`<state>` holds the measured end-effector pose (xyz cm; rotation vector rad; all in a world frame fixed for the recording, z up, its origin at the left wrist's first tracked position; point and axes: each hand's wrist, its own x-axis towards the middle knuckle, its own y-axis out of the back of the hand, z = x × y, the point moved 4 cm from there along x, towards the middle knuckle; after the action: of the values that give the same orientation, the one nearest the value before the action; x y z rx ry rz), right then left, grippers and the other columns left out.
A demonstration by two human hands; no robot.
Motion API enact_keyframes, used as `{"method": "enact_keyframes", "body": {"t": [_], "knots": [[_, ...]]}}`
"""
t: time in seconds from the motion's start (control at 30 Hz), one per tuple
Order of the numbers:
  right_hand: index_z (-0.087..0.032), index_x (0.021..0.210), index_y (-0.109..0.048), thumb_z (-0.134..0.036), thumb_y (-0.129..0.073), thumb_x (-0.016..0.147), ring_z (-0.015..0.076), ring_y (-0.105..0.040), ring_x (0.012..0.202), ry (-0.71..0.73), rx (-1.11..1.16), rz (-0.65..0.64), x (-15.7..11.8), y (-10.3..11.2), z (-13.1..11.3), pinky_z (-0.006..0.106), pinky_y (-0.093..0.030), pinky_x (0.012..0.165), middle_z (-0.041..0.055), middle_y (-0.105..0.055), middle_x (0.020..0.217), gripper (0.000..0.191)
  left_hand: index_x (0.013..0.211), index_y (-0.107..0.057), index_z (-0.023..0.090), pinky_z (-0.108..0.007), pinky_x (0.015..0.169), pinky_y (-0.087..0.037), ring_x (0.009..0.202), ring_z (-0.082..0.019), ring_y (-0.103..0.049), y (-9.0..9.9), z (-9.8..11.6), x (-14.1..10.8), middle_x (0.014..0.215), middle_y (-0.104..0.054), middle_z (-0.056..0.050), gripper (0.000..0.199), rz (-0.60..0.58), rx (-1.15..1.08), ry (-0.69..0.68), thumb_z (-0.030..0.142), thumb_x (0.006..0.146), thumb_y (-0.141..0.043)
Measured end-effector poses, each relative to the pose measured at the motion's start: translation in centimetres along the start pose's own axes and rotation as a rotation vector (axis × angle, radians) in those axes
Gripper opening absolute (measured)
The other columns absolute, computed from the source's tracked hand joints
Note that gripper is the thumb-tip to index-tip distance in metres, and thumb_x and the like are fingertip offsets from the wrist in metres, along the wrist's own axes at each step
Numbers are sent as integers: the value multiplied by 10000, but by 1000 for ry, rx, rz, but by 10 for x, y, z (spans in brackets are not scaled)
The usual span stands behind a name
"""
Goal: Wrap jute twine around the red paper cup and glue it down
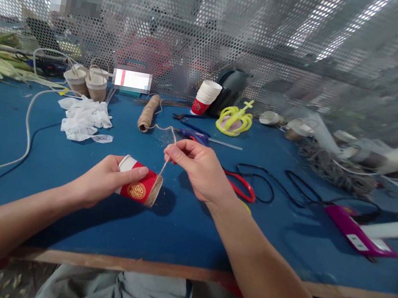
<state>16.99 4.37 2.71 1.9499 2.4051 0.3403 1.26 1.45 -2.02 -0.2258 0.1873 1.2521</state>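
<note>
My left hand (106,179) is wrapped round a red and white paper cup (141,185), which lies tilted on its side above the blue table. Brown twine covers the cup's right end. Between the thumb and fingers of my right hand (194,163) is pinched a strand of twine (164,166) that runs from this end of the cup. Beyond my hand the strand leads back to a twine roll (149,114) standing at a slant on the table. A blue glue gun (195,137) lies just behind my right hand.
White gloves (85,119) and two twine-wrapped cups (96,85) are at the left. Behind are stacked paper cups (206,98), a dark kettle (229,90) and a yellow crown-shaped piece (233,121). Red scissor handles (244,187), black cable and a purple packet (360,233) lie to the right.
</note>
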Motion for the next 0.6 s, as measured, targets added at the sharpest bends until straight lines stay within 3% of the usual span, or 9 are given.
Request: {"method": "enact_keyframes", "body": {"t": [0.6], "knots": [[-148, 663, -578, -334, -605, 727, 101, -523, 607, -51, -125, -27, 2, -1, 11, 263, -402, 652, 1, -603, 631, 199, 683, -607, 126, -198, 514, -396, 522, -89, -489, 1, 2, -5, 599, -596, 0, 301, 2, 26, -92, 419, 656, -670]]}}
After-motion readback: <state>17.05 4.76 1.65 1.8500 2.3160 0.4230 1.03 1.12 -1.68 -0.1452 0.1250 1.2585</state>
